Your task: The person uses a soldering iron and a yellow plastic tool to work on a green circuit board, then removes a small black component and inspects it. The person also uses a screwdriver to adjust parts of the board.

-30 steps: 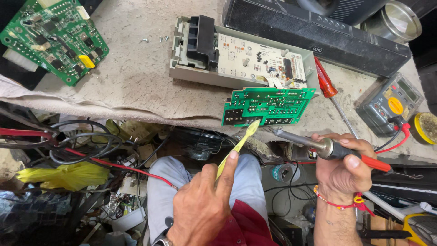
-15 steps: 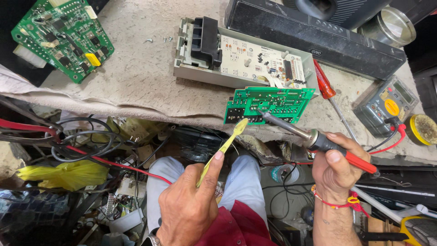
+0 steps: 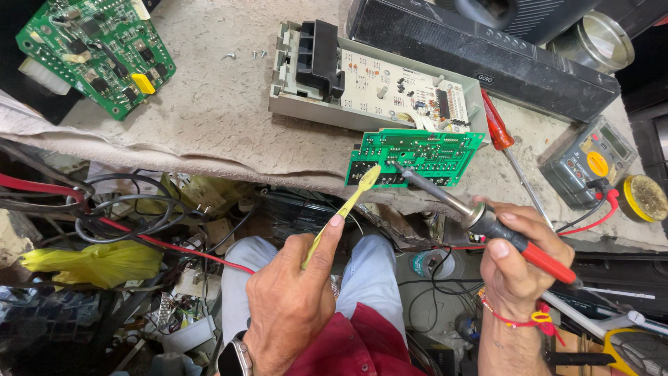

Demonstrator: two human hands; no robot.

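My left hand (image 3: 289, 299) grips a yellow toothbrush (image 3: 341, 212), whose head rests on the lower left corner of a small green circuit board (image 3: 424, 154) at the bench's front edge. My right hand (image 3: 518, 261) holds a soldering iron (image 3: 480, 219) with a red and black handle. Its metal tip touches the same board just right of the brush head. The board lies solder side up, partly over the bench edge.
Behind the board lies an open grey casing with a white circuit board (image 3: 379, 80). A larger green board (image 3: 94, 49) sits far left, a red screwdriver (image 3: 504, 146), multimeter (image 3: 588, 163) and flux tin (image 3: 643, 198) at right. Tangled wires (image 3: 125, 216) hang below the bench.
Both hands have moved up to the board. The brush head now lies on its corner and the soldering iron tip has reached the board.
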